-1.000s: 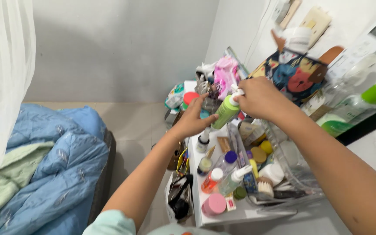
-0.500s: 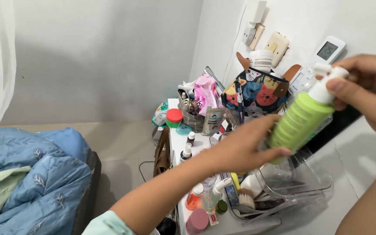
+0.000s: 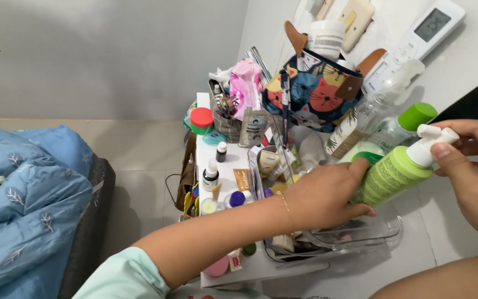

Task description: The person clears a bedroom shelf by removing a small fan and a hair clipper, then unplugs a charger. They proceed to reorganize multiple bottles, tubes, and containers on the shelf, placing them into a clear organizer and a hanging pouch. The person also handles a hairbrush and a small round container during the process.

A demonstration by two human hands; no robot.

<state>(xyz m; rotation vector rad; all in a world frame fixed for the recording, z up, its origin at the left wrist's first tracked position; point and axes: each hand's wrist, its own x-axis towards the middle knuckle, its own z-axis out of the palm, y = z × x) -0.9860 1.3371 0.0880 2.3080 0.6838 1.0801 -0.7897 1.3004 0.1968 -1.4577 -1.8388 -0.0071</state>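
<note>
A light green pump bottle (image 3: pixel 395 173) with a white pump head (image 3: pixel 431 142) is held tilted above a clear plastic organiser tray (image 3: pixel 382 235). My left hand (image 3: pixel 327 194) wraps the bottle's lower end. My right hand (image 3: pixel 474 166) grips the white pump head at the top, thumb pressed on it. Both hands hover over the right side of a small white table (image 3: pixel 223 166) crowded with cosmetics.
Small bottles and jars (image 3: pixel 212 173) crowd the table. A cat-print pouch (image 3: pixel 316 91), a pink packet (image 3: pixel 245 83) and clear bottles with a green cap (image 3: pixel 410 119) stand behind. A remote (image 3: pixel 416 36) hangs on the wall. Blue bedding (image 3: pixel 23 194) lies left.
The green bottle has come nearer and lower in view, now over the clear tray. Both hands kept their hold, and the camera tilted toward the table.
</note>
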